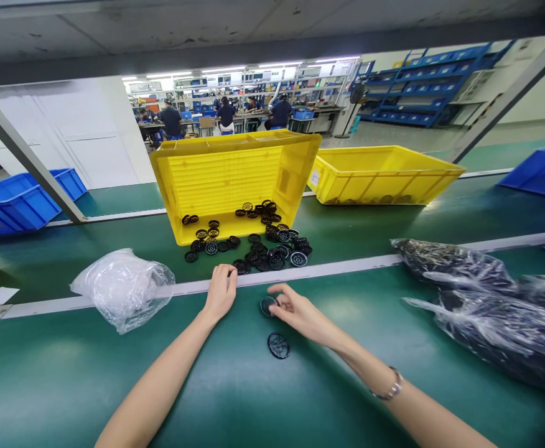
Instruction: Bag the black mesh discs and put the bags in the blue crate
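My right hand (297, 313) pinches a small black round grille part (267, 305) just above the green belt. A second black round part (279, 345) lies flat on the belt below it. My left hand (221, 289) rests curled at the white rail (347, 269), fingers bent near the edge of a heap of black round parts (265, 252). That heap spills out of a tipped yellow bin (235, 174) lying on its side. Whether the left fingers hold anything is hidden.
A crumpled clear plastic bag (123, 286) lies at the left on the rail. Bags of dark parts (487, 298) sit at the right. A second yellow bin (384, 174) and blue bins (20, 199) stand behind. People work at benches far off.
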A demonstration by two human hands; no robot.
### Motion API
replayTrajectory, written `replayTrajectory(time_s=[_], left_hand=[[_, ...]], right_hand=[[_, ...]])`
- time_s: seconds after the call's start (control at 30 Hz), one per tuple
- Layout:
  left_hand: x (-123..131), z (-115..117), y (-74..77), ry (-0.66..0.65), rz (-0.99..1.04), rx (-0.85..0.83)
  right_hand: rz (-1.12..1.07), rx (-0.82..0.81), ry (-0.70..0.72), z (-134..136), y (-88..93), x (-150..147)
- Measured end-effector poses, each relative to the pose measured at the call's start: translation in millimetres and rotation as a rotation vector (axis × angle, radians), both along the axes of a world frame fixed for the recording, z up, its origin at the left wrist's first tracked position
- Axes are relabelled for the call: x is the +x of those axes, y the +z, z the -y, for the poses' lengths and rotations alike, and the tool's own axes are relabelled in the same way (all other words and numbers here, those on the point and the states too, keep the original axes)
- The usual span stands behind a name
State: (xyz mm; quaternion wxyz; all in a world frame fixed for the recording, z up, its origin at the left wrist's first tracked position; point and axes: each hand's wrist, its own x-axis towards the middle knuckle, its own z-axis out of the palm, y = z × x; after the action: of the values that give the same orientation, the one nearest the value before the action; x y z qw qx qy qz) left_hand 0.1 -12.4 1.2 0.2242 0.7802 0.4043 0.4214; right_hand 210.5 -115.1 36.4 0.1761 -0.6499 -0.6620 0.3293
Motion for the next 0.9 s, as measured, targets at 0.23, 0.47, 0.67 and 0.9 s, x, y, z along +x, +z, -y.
replayTrajectory(time_s=[0.23, 0.47, 0.67, 0.9], left_hand=[[1, 0, -1.8, -0.012, -0.005, -0.002], [0, 0, 0.6, -0.002, 0.004, -0.013], [-1, 0, 1.3, -0.004, 0.011, -0.035], [1, 0, 1.0, -0.016, 0.008, -0.052]], right_hand=[[0.093, 0.036, 0.096, 22, 9.6, 20], [0.339, 0.415, -0.247, -70, -10.3, 34], [0.309, 0.333, -0.255, -77, -14.7, 34], [-0.054, -0.151, 0.023, 14, 14.0, 51]])
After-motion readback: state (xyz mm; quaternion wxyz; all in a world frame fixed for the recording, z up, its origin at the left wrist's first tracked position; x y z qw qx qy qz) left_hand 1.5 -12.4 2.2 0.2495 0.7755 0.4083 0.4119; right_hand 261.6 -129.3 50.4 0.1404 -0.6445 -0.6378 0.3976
